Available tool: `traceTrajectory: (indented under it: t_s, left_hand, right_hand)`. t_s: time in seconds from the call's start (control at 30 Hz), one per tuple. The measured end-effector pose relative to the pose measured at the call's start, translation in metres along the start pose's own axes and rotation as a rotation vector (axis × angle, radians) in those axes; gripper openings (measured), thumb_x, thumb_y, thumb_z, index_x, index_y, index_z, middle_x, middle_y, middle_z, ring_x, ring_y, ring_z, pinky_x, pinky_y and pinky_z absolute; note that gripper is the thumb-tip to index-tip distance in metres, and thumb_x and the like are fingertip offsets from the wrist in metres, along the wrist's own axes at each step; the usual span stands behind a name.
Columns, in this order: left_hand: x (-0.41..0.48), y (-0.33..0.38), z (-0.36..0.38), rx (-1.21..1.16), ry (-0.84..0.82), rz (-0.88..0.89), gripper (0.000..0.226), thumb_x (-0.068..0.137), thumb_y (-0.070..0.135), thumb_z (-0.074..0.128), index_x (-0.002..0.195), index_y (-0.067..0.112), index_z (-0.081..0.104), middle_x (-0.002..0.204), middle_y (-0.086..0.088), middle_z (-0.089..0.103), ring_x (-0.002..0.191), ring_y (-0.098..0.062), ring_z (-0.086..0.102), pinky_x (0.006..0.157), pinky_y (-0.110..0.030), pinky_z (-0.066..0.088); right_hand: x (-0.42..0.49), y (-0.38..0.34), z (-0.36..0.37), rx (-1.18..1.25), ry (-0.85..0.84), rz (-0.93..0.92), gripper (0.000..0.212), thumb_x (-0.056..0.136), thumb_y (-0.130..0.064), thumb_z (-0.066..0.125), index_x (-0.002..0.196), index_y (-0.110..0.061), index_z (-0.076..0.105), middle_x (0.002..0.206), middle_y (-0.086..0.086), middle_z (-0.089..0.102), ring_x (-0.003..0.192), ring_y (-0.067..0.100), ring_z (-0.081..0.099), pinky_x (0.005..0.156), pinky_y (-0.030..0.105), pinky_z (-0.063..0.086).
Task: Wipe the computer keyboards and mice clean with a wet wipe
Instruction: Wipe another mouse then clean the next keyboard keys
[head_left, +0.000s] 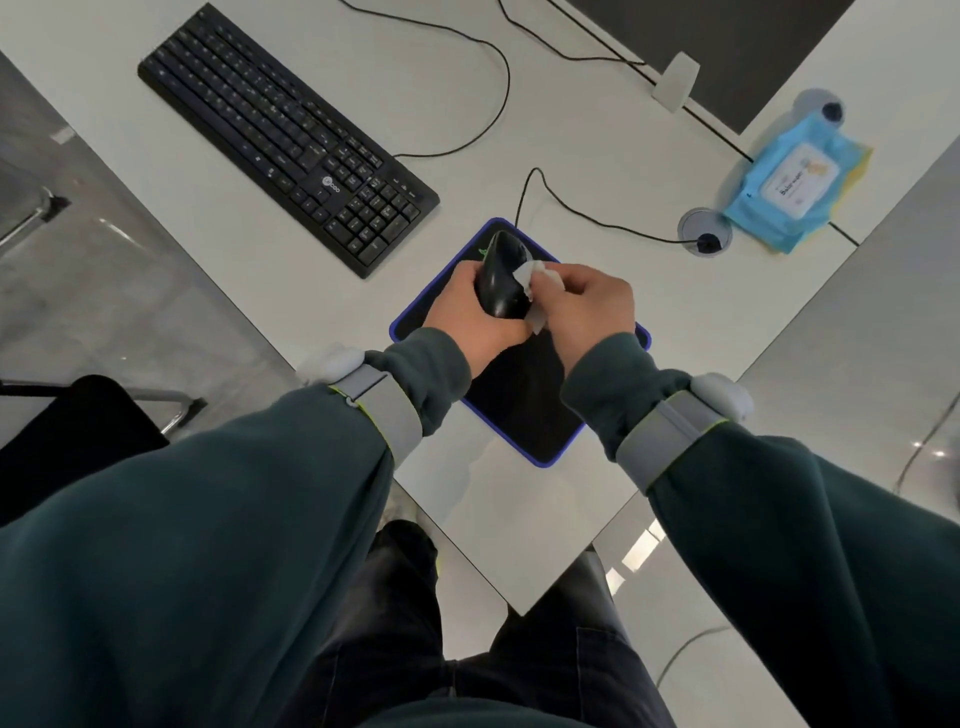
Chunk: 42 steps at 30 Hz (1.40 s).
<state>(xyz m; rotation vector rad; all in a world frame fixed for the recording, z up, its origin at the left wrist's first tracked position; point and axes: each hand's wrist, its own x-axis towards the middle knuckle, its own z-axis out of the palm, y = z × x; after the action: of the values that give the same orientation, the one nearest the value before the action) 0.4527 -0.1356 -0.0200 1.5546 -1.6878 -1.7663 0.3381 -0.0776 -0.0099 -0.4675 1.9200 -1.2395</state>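
A black wired mouse (501, 275) is lifted above a black mouse pad with a blue border (524, 415). My left hand (470, 317) grips the mouse from its left side and underneath. My right hand (584, 301) pinches a crumpled white wet wipe (535, 291) and presses it against the right side of the mouse. A black keyboard (283, 130) lies on the white desk (597, 171) to the upper left, apart from both hands.
A blue pack of wet wipes (792, 187) lies at the right beside a round cable hole (704, 231). The mouse cable (571, 208) runs into that hole. A dark monitor (727, 47) stands at the back. The desk corner points toward me; a chair (78, 431) stands at the left.
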Motion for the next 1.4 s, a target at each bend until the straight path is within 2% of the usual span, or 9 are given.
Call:
traceTrajectory:
  t_s: [0.13,0.2,0.3,0.5,0.7,0.83,1.0,1.23,1.4]
  left_hand:
    - [0.003,0.001,0.000,-0.550,-0.177,-0.185,0.066,0.073,0.007,0.072,0.134,0.025,0.055,0.125,-0.011,0.066,0.114,-0.031,0.065,0.093,-0.054,0.055]
    - [0.002,0.004,-0.005,-0.798,-0.202,-0.291,0.043,0.088,0.020,0.061,0.130,0.015,0.063,0.122,-0.012,0.068,0.113,-0.030,0.063,0.100,-0.051,0.050]
    - [0.006,0.008,-0.010,-0.996,-0.215,-0.405,0.039,0.102,0.037,0.044,0.122,0.010,0.063,0.104,-0.010,0.070,0.094,-0.025,0.069,0.083,-0.037,0.056]
    - [0.012,0.008,-0.005,-1.049,-0.124,-0.505,0.048,0.104,0.036,0.043,0.136,0.004,0.057,0.128,-0.019,0.065,0.115,-0.033,0.066,0.095,-0.044,0.055]
    - [0.007,0.009,-0.006,-1.121,-0.108,-0.530,0.048,0.104,0.035,0.045,0.138,0.003,0.055,0.119,-0.015,0.067,0.108,-0.029,0.068,0.089,-0.039,0.059]
    - [-0.003,0.016,0.000,-1.141,-0.139,-0.476,0.037,0.103,0.024,0.044,0.128,0.002,0.060,0.105,-0.014,0.069,0.095,-0.027,0.071,0.077,-0.036,0.062]
    - [-0.001,0.015,-0.002,-1.089,-0.131,-0.486,0.037,0.100,0.023,0.050,0.125,-0.003,0.060,0.105,-0.014,0.064,0.097,-0.027,0.067,0.097,-0.035,0.055]
    - [-0.009,0.012,0.004,-1.103,-0.138,-0.417,0.040,0.097,0.015,0.049,0.134,0.007,0.062,0.134,-0.014,0.063,0.124,-0.030,0.061,0.111,-0.042,0.043]
    - [-0.009,0.016,-0.005,-1.037,-0.093,-0.435,0.041,0.101,0.034,0.040,0.125,0.014,0.067,0.115,-0.008,0.073,0.112,-0.025,0.067,0.102,-0.039,0.049]
  right_hand:
    - [-0.003,0.006,0.002,-0.107,-0.046,-0.046,0.015,0.087,-0.029,0.066,0.094,-0.026,0.079,0.088,-0.011,0.075,0.085,0.007,0.071,0.085,0.034,0.058]
    - [-0.010,0.010,0.001,-0.214,-0.072,-0.134,0.017,0.087,-0.035,0.064,0.093,-0.030,0.079,0.092,-0.012,0.074,0.090,0.006,0.069,0.087,0.035,0.056]
    - [-0.023,0.016,0.007,-0.387,-0.095,-0.386,0.018,0.090,-0.029,0.066,0.102,-0.028,0.079,0.110,-0.009,0.066,0.105,0.007,0.060,0.093,0.023,0.048]
    - [-0.018,0.028,0.010,-0.512,0.034,-0.614,0.021,0.088,-0.022,0.070,0.108,-0.017,0.077,0.112,0.002,0.065,0.104,0.027,0.057,0.090,0.036,0.049]
    - [-0.013,0.032,0.011,-0.621,-0.035,-0.907,0.022,0.090,-0.021,0.063,0.106,-0.016,0.077,0.116,0.003,0.070,0.107,0.034,0.059,0.096,0.036,0.046]
    - [-0.007,0.023,0.015,-0.687,-0.089,-0.801,0.032,0.096,-0.025,0.056,0.124,-0.017,0.069,0.135,0.005,0.062,0.125,0.031,0.053,0.111,0.034,0.036]
    - [-0.019,0.037,0.005,-0.703,-0.090,-1.016,0.032,0.092,-0.017,0.055,0.118,-0.010,0.072,0.130,0.006,0.065,0.123,0.039,0.054,0.107,0.047,0.042]
    - [-0.001,-0.004,0.009,-0.701,-0.100,-0.628,0.031,0.095,-0.029,0.053,0.121,-0.024,0.068,0.119,-0.005,0.069,0.126,0.032,0.049,0.103,0.051,0.041]
    - [0.000,-0.009,0.006,-0.731,-0.181,-0.717,0.028,0.091,-0.025,0.056,0.114,-0.023,0.072,0.114,-0.004,0.071,0.121,0.033,0.052,0.098,0.053,0.044]
